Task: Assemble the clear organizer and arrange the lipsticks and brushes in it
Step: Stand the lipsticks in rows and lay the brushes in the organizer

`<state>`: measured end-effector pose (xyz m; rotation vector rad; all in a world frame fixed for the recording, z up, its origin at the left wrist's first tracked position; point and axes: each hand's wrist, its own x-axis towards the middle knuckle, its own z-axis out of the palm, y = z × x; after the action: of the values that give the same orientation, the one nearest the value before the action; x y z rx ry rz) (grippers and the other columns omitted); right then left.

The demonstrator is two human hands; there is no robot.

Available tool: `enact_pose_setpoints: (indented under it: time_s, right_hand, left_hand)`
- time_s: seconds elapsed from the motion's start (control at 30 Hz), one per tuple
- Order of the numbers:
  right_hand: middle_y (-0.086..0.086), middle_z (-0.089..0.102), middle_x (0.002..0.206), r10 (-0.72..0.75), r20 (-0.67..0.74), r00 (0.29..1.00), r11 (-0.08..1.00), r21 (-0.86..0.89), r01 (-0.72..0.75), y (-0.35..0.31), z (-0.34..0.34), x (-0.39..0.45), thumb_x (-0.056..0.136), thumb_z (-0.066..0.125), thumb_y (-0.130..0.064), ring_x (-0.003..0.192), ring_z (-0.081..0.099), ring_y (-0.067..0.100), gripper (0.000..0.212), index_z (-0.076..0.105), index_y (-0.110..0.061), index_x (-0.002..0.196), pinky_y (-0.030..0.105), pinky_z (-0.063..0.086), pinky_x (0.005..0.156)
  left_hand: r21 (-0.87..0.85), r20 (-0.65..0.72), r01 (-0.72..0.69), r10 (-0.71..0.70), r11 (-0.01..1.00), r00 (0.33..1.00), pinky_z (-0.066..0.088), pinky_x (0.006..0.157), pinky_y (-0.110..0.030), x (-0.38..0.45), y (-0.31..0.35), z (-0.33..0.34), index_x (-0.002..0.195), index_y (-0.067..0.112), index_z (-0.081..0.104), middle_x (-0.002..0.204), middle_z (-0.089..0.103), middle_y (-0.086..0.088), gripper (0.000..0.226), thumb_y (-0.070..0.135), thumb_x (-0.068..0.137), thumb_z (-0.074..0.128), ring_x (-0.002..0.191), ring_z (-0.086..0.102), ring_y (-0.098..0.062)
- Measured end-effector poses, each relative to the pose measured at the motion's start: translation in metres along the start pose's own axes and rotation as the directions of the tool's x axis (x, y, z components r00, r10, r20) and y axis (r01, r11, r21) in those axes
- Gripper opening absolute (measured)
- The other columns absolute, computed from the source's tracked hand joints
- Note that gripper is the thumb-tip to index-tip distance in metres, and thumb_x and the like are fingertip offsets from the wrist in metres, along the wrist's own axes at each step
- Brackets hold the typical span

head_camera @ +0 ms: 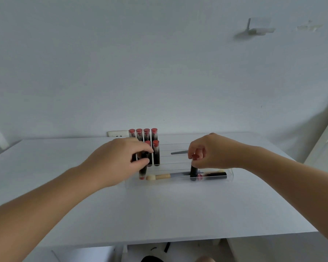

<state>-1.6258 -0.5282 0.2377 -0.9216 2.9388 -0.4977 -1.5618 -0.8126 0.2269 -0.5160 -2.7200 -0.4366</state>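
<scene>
The clear organizer [178,180] stands assembled on the white desk [159,214], a stepped rack whose tiers rise toward the wall so that each row of tubes shows above the one in front.

Four lipsticks [142,134] stand upright in the top row, beyond the left hand's fingers, and two more [155,153] stand one tier lower, just to the right of those fingers.

The left hand [119,159] has its fingers curled round a dark lipstick tube [143,170], which hangs tilted with its red end down near the front trough. It seems to be steered toward a slot beside the two already standing, to fill that row from the left.

The right hand [210,152] pinches the red cap end of another lipstick [194,168] between thumb and fingertips. That tube stands upright with its base down at the front trough, a grip from above that lets it be lifted straight out.

Below those right fingers, the trough holds a lying lipstick [212,175] and a wooden-handled brush [160,176] stretching left. A slim grey tool [179,152] lies on a middle tier between the two hands.
</scene>
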Motion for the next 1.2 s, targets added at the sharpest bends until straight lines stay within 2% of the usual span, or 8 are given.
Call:
enact_pose_setpoints:
  time_s: [0.1, 0.2, 0.4, 0.57, 0.7, 0.87, 0.97, 1.2]
  right_hand:
    - [-0.023, 0.067, 0.081, -0.003, 0.026, 1.000, 1.000, 0.009, 0.003, -0.001, -0.002, 0.000, 0.078, 0.070, -0.029, 0.071, 0.059, -0.003, 0.012, 0.066, -0.039, 0.083, 0.016, 0.044, 0.063]
    - [-0.031, 0.064, 0.083, 0.004, 0.076, 0.997, 1.000, -0.013, -0.003, 0.000, -0.003, -0.001, 0.077, 0.071, -0.029, 0.074, 0.058, -0.008, 0.017, 0.065, -0.041, 0.087, 0.016, 0.041, 0.063]
    - [-0.032, 0.062, 0.085, -0.003, 0.098, 0.995, 1.000, -0.014, 0.004, -0.003, -0.001, 0.002, 0.075, 0.072, -0.030, 0.074, 0.058, -0.007, 0.015, 0.065, -0.041, 0.082, 0.012, 0.039, 0.060]
    - [-0.028, 0.064, 0.083, -0.055, 0.059, 0.997, 0.997, 0.059, 0.052, -0.013, 0.002, 0.006, 0.075, 0.075, -0.030, 0.071, 0.060, 0.000, 0.013, 0.067, -0.038, 0.082, 0.009, 0.044, 0.060]
    - [-0.026, 0.065, 0.083, -0.070, 0.015, 0.997, 0.986, 0.150, 0.066, -0.023, 0.005, 0.010, 0.076, 0.077, -0.025, 0.070, 0.062, 0.000, 0.016, 0.068, -0.036, 0.084, 0.008, 0.046, 0.063]
    - [-0.015, 0.070, 0.090, -0.063, -0.071, 0.996, 0.966, 0.247, 0.079, -0.038, 0.009, 0.013, 0.078, 0.078, -0.026, 0.077, 0.067, 0.001, 0.028, 0.067, -0.042, 0.099, 0.014, 0.052, 0.071]
    - [-0.013, 0.068, 0.094, -0.053, -0.118, 0.992, 0.958, 0.272, 0.084, -0.049, 0.016, 0.016, 0.079, 0.078, -0.030, 0.077, 0.066, 0.003, 0.033, 0.060, -0.045, 0.103, 0.021, 0.054, 0.072]
    - [-0.017, 0.066, 0.083, -0.022, -0.295, 0.955, 0.960, 0.260, 0.102, -0.073, 0.052, 0.019, 0.077, 0.073, -0.036, 0.068, 0.065, 0.005, 0.035, 0.047, -0.044, 0.100, 0.036, 0.058, 0.066]
  left_hand:
    - [-0.254, -0.157, 0.089, -0.132, 0.963, 0.979, 0.038, 0.053, -0.024, -0.012, -0.010, 0.002, 0.091, 0.043, 0.069, 0.070, 0.061, 0.031, 0.010, 0.041, 0.084, 0.076, 0.054, 0.052, -0.010]
    - [-0.504, -0.191, 0.151, -0.280, 0.850, 0.941, 0.043, 0.052, -0.022, -0.024, -0.018, 0.007, 0.083, 0.034, 0.069, 0.070, 0.069, 0.015, 0.017, 0.039, 0.077, 0.084, 0.049, 0.053, -0.013]
    - [-0.890, 0.120, 0.324, -0.521, 0.320, 0.845, 0.056, 0.051, -0.029, -0.048, -0.022, 0.023, 0.070, 0.022, 0.072, 0.085, 0.077, -0.017, 0.026, 0.041, 0.058, 0.085, 0.061, 0.070, -0.023]
    - [-0.939, 0.265, 0.337, -0.491, 0.063, 0.830, 0.057, 0.056, -0.030, -0.057, -0.019, 0.036, 0.061, 0.020, 0.058, 0.097, 0.076, -0.024, 0.026, 0.025, 0.059, 0.084, 0.076, 0.074, -0.025]
    - [-0.883, 0.163, 0.344, -0.480, 0.318, 0.862, 0.048, 0.073, -0.033, -0.057, -0.017, 0.039, 0.060, 0.024, 0.063, 0.092, 0.076, -0.017, 0.033, 0.039, 0.057, 0.092, 0.081, 0.065, -0.019]
    - [-0.813, 0.019, 0.282, -0.461, 0.510, 0.887, 0.051, 0.069, -0.026, -0.050, -0.014, 0.042, 0.090, 0.038, 0.068, 0.085, 0.075, 0.001, 0.028, 0.027, 0.074, 0.088, 0.071, 0.066, -0.008]
    - [-0.727, -0.083, 0.258, -0.455, 0.636, 0.887, 0.048, 0.059, -0.019, -0.043, -0.014, 0.047, 0.092, 0.036, 0.069, 0.081, 0.072, 0.007, 0.024, 0.030, 0.076, 0.087, 0.063, 0.059, -0.003]
    - [-0.730, -0.176, 0.198, -0.460, 0.654, 0.870, 0.046, 0.063, -0.015, -0.040, -0.014, 0.057, 0.091, 0.036, 0.072, 0.081, 0.073, 0.011, 0.012, 0.026, 0.088, 0.077, 0.070, 0.065, -0.005]
